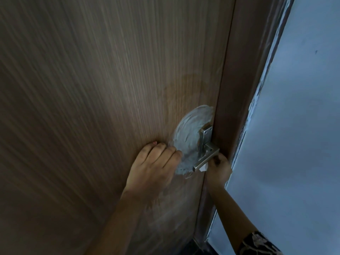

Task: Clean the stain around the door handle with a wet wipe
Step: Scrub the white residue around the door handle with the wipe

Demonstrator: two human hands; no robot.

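Note:
A silver lever door handle (205, 159) on a square plate is fixed near the right edge of a brown wood-grain door (92, 107). A whitish swirled stain (189, 133) spreads over the door left of and above the handle. My left hand (156, 164) lies flat on the door, fingertips at the stain's left edge, holding nothing. My right hand (219, 169) is under the lever, fingers closed on a white wet wipe (203, 168) of which only a small corner shows.
The brown door frame (239, 89) runs along the door's right edge. Beyond it is a pale blue-white wall (294, 144) with rough paint along the frame. A patterned dark sleeve (257, 244) covers my right forearm at the bottom. Faint smears mark the door below the handle.

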